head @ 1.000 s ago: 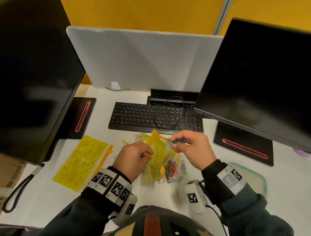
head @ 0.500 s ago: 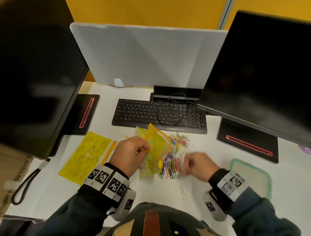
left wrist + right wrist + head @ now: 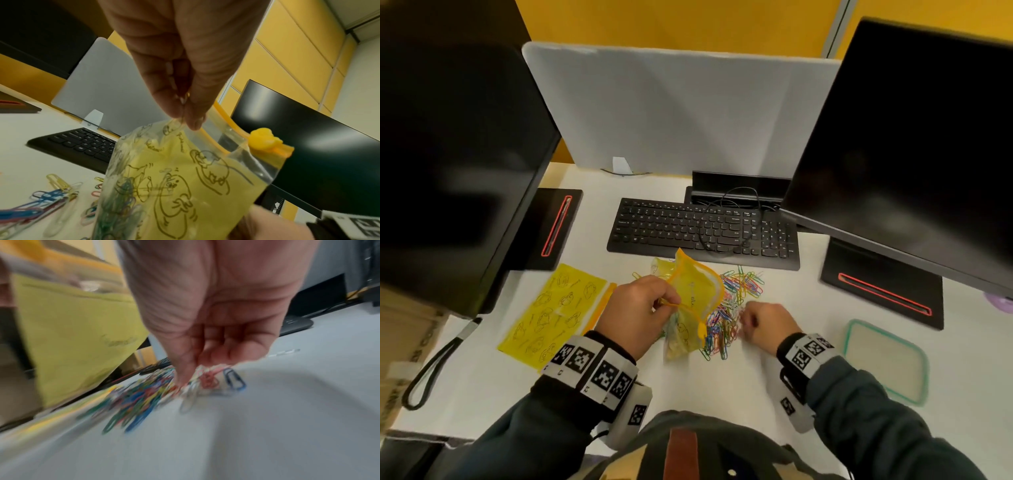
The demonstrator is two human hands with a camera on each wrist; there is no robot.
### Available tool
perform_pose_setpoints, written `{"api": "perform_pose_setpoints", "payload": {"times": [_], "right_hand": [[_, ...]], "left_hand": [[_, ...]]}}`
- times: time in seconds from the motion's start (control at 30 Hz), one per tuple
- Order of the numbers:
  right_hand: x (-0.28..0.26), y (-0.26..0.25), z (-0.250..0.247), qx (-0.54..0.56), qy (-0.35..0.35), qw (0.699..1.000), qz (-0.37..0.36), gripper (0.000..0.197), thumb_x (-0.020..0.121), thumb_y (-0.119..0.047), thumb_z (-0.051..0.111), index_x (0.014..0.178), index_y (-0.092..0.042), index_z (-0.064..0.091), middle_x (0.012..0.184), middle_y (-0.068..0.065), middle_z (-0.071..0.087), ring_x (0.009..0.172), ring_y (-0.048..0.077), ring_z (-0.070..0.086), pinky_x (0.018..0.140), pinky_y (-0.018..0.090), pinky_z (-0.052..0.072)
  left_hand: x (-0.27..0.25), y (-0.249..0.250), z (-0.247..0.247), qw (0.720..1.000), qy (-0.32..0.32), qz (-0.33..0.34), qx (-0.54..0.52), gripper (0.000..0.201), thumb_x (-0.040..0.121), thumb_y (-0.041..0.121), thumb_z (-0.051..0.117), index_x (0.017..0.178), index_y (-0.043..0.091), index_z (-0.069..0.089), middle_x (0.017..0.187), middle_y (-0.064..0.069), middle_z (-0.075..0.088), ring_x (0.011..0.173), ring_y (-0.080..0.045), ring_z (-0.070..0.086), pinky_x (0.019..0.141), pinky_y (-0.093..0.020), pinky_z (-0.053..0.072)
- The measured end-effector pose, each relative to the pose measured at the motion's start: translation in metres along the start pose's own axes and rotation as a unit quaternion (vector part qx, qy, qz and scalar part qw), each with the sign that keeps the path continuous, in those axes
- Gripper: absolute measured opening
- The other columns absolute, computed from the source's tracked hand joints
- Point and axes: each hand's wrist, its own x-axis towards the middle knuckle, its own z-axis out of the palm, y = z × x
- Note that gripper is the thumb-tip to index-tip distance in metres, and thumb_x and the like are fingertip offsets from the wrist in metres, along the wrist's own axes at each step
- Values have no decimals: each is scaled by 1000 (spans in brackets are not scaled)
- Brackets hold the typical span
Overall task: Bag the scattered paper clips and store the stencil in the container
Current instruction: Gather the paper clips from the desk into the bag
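White table [image 3: 722,387] between 2 dark monitors, clips half bagged.
Left hand [image 3: 635,313] pinches the doodle-printed yellow zip bag [image 3: 693,291], its writing unreadable; right hand [image 3: 765,327] gathers paper clips [image 3: 739,286] mid-table; stencil [image 3: 551,311] lies left, container [image 3: 914,387] near the right edge.

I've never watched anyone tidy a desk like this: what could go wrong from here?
The left hand pinches only one edge of the yellow zip bag, so its mouth may sag and spill clips. The right hand is pinching tangled coloured paper clips and may drop some. The yellow stencil sheet might be forgotten.
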Motion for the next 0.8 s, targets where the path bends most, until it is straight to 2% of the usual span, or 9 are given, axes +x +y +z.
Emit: {"api": "perform_pose_setpoints", "payload": {"times": [0.07, 0.1, 0.17, 0.23, 0.33, 0.4, 0.5, 0.67, 0.8], "right_hand": [[12, 0, -15, 36, 68, 997, 12, 23, 75, -24, 71, 90, -18, 55, 96, 0, 57, 94, 23, 56, 80, 29, 49], [19, 0, -21, 22, 55, 998, 16, 48, 70, -32, 76, 110, -18, 52, 114, 3, 53, 108, 24, 52, 93, 34, 47], [31, -1, -28, -28, -30, 999, 16, 101, 59, -44, 82, 141, -21, 27, 150, 5, 27, 134, 28, 31, 112, 43, 31], [35, -5, -32, -109, -93, 990, 3, 120, 54, -50, 83, 147, -26, 11, 158, 3, 9, 141, 30, 17, 116, 46, 22], [33, -4, -27, -180, -108, 978, -15, 108, 63, -36, 82, 147, -21, 17, 154, 6, 21, 138, 31, 24, 114, 44, 27], [30, 0, -19, -190, -54, 979, -43, 75, 76, -20, 71, 141, -18, 33, 144, 8, 39, 131, 30, 38, 108, 38, 36], [20, 4, -12, -200, 1, 978, -64, 36, 91, -14, 50, 127, -19, 55, 121, 8, 59, 113, 27, 54, 96, 32, 44], [8, 3, -9, -226, -2, 973, -45, 29, 94, -9, 40, 116, -8, 59, 112, 14, 61, 105, 29, 57, 90, 32, 45], [6, 1, -14, -145, 30, 989, -5, 24, 93, -12, 43, 104, -8, 63, 102, 13, 65, 96, 30, 61, 82, 31, 46]], "left_hand": [[-1, -3, -3, 1000, 8, -5, 3, 14, 70, 2, 69, 75, 15, 70, 85, 1, 70, 79, -10, 57, 66, -2, 39], [-2, -3, -5, 1000, 10, -7, 5, 14, 70, 1, 69, 75, 15, 70, 85, 0, 70, 83, -9, 55, 66, -2, 39], [-1, -4, -7, 1000, 10, -7, 10, 14, 70, 1, 68, 75, 14, 70, 85, -1, 70, 81, -10, 55, 66, -1, 38], [0, -2, -8, 1000, 8, -6, 11, 13, 71, 2, 68, 75, 14, 70, 85, 0, 70, 77, -10, 57, 66, -1, 38], [2, 0, -8, 1000, 12, 5, 13, 14, 70, 2, 69, 74, 15, 70, 84, 0, 70, 84, -9, 55, 67, -2, 39], [3, 0, -8, 1000, 13, 3, 15, 14, 70, 2, 69, 74, 15, 70, 84, 0, 71, 81, -10, 56, 67, -2, 39], [5, 3, -3, 1000, 5, 1, 17, 13, 71, 3, 69, 74, 15, 70, 84, 1, 71, 71, -11, 62, 67, -2, 40], [8, 12, 1, 1000, -17, 4, 17, 13, 71, 2, 68, 76, 14, 70, 86, 1, 70, 73, -15, 62, 67, -4, 39], [10, 15, 0, 999, -36, -6, 32, 13, 73, 3, 65, 78, 14, 70, 89, 1, 69, 78, -16, 61, 63, -7, 38]]}}
